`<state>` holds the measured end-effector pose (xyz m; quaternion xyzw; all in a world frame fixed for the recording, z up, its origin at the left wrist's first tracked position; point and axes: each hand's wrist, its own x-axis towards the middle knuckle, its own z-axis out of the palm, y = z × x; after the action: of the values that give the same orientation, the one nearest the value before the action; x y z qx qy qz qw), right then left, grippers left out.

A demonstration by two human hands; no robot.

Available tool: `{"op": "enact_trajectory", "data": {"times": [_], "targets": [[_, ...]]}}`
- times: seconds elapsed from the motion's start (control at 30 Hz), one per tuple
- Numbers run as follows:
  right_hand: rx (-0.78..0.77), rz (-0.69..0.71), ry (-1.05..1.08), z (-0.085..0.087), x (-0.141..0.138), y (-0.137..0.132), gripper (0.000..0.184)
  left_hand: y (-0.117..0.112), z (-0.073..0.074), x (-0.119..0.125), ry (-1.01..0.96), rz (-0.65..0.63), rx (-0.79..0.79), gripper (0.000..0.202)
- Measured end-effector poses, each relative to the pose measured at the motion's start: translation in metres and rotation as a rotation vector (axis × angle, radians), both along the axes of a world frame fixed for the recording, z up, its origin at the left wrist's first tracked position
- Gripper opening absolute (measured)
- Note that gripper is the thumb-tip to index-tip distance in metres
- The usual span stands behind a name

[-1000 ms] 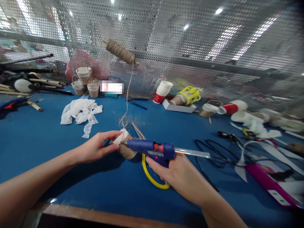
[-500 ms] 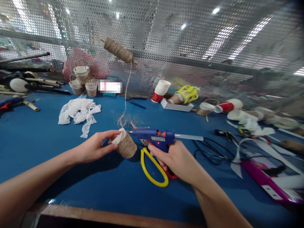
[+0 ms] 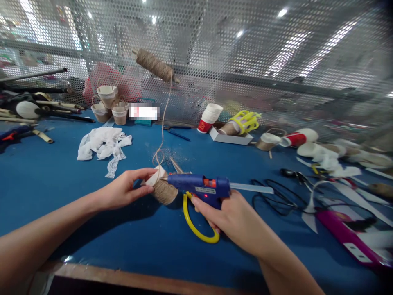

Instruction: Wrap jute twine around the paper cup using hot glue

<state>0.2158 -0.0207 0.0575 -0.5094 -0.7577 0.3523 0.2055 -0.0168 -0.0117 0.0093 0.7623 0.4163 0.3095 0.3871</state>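
My left hand (image 3: 130, 188) is closed on the white rim of a paper cup (image 3: 166, 192), which lies tilted and is wrapped in brown twine. From the cup, a strand of twine (image 3: 164, 119) runs up to a spool (image 3: 155, 64) on the mesh wall. My right hand (image 3: 229, 211) grips a blue glue gun (image 3: 199, 184) with a clear glue stick (image 3: 251, 188) out of its back. The gun's tip is at the cup's side, by the upper edge of the twine. Partly hidden beneath the gun and hand lie yellow-handled scissors (image 3: 196, 229).
White lace (image 3: 101, 141) lies left of centre, with finished twine-wrapped cups (image 3: 119, 114) behind it. Stacked paper cups (image 3: 210, 116) and a white box (image 3: 230, 137) stand at the back. Black cables (image 3: 273, 200) and a purple power strip (image 3: 340, 233) are on the right.
The glue gun has moved slightly down and closer, its tip now overlapping the cup. The left hand keeps its hold on the rim. The view has shifted slightly.
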Motion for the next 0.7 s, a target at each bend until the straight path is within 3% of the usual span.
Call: {"op": "enact_trajectory", "data": {"times": [0.33,0.57,0.7], "targets": [[0.122,0.100,0.025,-0.003,-0.004,-0.003,0.030,0.000,-0.002,-0.001,-0.006,-0.005,0.025,0.036],[-0.051,-0.086,0.008,-0.005,0.001,0.007,0.034,0.001,-0.003,-0.001,0.001,0.040,0.000,0.040],[-0.059,-0.095,-0.015,-0.007,0.002,0.015,0.037,0.000,-0.003,0.000,0.001,0.052,0.007,0.041]]}}
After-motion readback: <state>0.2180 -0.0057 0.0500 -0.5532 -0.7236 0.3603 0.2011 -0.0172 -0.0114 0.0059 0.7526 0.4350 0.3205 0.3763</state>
